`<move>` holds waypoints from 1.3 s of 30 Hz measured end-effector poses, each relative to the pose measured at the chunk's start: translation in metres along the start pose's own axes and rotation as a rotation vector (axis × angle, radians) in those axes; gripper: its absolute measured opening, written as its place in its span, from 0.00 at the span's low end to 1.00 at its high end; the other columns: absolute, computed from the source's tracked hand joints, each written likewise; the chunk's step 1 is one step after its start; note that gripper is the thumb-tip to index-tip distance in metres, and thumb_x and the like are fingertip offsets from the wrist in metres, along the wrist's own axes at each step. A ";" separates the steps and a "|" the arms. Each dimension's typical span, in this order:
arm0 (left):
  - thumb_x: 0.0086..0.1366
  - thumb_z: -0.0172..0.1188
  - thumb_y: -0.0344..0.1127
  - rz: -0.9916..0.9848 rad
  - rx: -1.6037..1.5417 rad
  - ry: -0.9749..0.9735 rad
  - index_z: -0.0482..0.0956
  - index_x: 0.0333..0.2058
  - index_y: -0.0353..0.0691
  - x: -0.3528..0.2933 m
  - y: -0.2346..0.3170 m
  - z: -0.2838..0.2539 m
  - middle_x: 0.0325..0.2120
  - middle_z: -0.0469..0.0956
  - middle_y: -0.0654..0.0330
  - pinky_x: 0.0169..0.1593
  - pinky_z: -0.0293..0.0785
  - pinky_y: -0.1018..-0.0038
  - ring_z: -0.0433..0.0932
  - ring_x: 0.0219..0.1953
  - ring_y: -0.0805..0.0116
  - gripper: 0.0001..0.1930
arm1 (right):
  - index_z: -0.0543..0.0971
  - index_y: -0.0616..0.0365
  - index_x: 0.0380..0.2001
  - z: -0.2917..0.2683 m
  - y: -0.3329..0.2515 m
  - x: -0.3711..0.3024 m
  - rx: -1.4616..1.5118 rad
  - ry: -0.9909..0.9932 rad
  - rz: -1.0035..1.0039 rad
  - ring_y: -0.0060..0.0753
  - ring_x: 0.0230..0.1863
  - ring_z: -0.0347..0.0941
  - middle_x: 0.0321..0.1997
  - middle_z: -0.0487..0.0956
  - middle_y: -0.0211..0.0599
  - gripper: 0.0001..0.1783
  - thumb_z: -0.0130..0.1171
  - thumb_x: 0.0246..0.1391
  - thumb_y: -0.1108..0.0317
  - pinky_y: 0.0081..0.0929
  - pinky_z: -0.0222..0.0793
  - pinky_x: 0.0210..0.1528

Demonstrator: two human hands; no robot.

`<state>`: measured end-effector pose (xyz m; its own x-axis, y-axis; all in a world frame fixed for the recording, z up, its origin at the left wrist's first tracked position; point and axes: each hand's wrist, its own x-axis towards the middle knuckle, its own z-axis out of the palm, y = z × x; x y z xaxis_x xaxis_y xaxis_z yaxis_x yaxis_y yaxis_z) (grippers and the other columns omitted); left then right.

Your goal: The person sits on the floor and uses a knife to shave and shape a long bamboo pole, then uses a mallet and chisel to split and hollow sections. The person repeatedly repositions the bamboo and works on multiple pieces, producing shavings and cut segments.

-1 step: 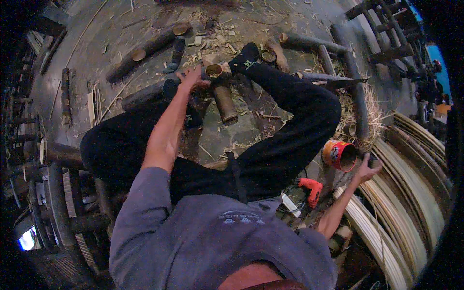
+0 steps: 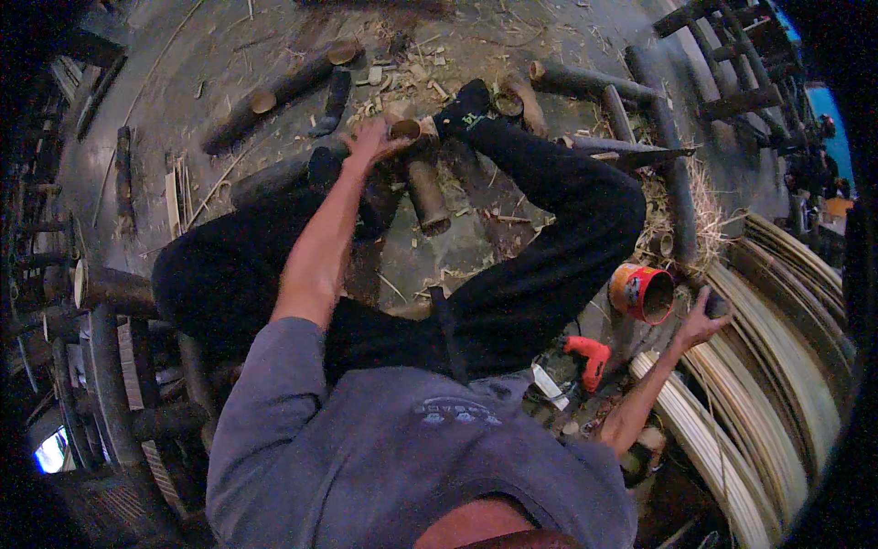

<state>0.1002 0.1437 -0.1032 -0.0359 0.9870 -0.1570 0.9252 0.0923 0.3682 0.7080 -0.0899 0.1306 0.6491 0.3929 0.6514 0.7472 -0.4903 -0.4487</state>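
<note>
Between my feet, my left hand [image 2: 369, 144] has its fingers and thumb against a short, upright bamboo tube [image 2: 404, 131], gripping it near the rim. Another brown tube-like piece [image 2: 425, 192] slants toward me just below it. Far to my right, my right hand [image 2: 698, 326] curls around a dark, roundish object [image 2: 714, 304]; its kind is unclear. Beside that hand stands a red and orange tin [image 2: 643, 293]. A red-orange power tool shaped like a drill [image 2: 590, 361] lies by my right hip.
Long, curved bundles of split bamboo strips [image 2: 704, 416] fill the right side. Round logs [image 2: 283, 91] lie ahead on the floor [image 2: 229, 46], among scattered shavings [image 2: 421, 69]. Straw [image 2: 700, 220] is heaped beyond the tin. Dark wooden frames [image 2: 110, 393] stand at the left.
My left hand has shifted slightly right and closed onto the tube's rim from a looser, spread pose. My right hand has moved a little to the right with the dark object.
</note>
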 end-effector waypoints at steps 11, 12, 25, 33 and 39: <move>0.63 0.34 0.70 0.010 -2.287 -0.574 0.74 0.43 0.35 -0.074 0.213 -0.111 0.36 0.79 0.54 0.48 0.72 0.68 0.77 0.39 0.62 0.39 | 0.65 0.59 0.45 0.041 -0.334 -0.173 0.819 -0.537 -0.287 0.31 0.47 0.66 0.44 0.70 0.38 0.30 0.71 0.43 0.66 0.30 0.64 0.51; 0.65 0.33 0.67 0.021 -2.286 -0.645 0.71 0.44 0.31 -0.070 0.196 -0.113 0.38 0.78 0.50 0.48 0.72 0.68 0.77 0.38 0.63 0.38 | 0.65 0.58 0.43 0.045 -0.339 -0.201 0.795 -0.598 -0.262 0.31 0.47 0.65 0.43 0.69 0.39 0.28 0.71 0.43 0.67 0.29 0.63 0.52; 0.62 0.44 0.64 0.102 -0.789 -0.547 0.67 0.48 0.24 -0.039 0.057 -0.038 0.47 0.71 0.36 0.53 0.65 0.64 0.72 0.49 0.48 0.39 | 0.50 0.60 0.64 0.180 -0.310 -0.379 0.832 -1.303 -0.114 0.38 0.59 0.62 0.61 0.63 0.46 0.43 0.59 0.50 0.63 0.31 0.60 0.58; 0.61 0.43 0.68 -0.056 -0.603 -0.577 0.71 0.40 0.28 -0.042 0.032 -0.018 0.39 0.75 0.39 0.48 0.67 0.61 0.74 0.44 0.48 0.38 | 0.50 0.62 0.65 0.169 -0.347 -0.425 0.927 -1.101 0.070 0.46 0.64 0.57 0.64 0.60 0.51 0.40 0.54 0.54 0.61 0.32 0.52 0.64; 0.64 0.40 0.65 -0.173 -0.886 -0.305 0.72 0.34 0.27 -0.048 0.051 0.023 0.33 0.74 0.37 0.45 0.67 0.60 0.75 0.39 0.47 0.37 | 0.57 0.56 0.63 0.162 -0.352 -0.365 0.645 -1.332 -0.111 0.48 0.56 0.67 0.56 0.69 0.52 0.33 0.49 0.57 0.57 0.35 0.61 0.58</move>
<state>0.1574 0.0980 -0.0979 0.0705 0.8848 -0.4606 0.2894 0.4237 0.8583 0.2311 0.0656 -0.0481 -0.0299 0.9856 -0.1664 0.5021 -0.1291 -0.8551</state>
